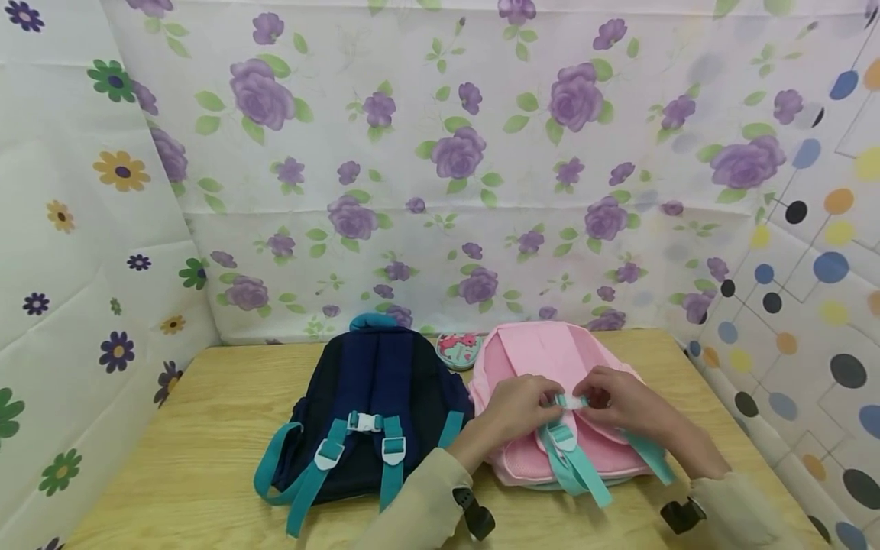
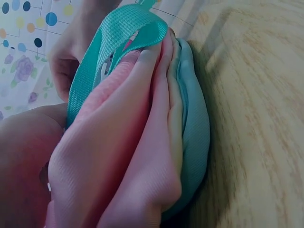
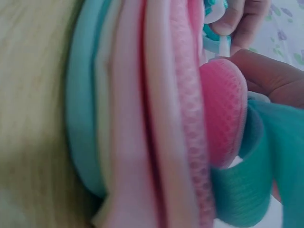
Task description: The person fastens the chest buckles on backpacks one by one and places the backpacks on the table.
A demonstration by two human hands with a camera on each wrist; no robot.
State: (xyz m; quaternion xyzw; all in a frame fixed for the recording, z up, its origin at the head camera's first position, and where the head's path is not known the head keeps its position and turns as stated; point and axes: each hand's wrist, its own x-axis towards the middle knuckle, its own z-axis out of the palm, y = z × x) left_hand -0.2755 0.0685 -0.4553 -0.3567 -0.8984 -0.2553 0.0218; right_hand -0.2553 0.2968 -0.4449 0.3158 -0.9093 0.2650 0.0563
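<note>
At the near edge of the bench [image 1: 206, 458], the chest clip [image 1: 572, 400] of a pink backpack [image 1: 543, 359] is pinched between the left hand [image 1: 512, 409] and the right hand [image 1: 622, 405], the fingers of both curled round its two halves. The fastening step appears to be in hand; the halves would next need lining up and pressing together. The pink backpack lies straps-up at the bench's right. Two backpacks are counted, the other a navy backpack [image 1: 374, 397], clipped, just beside it. One round tin [image 1: 458, 349] is seen behind, between them.
</note>
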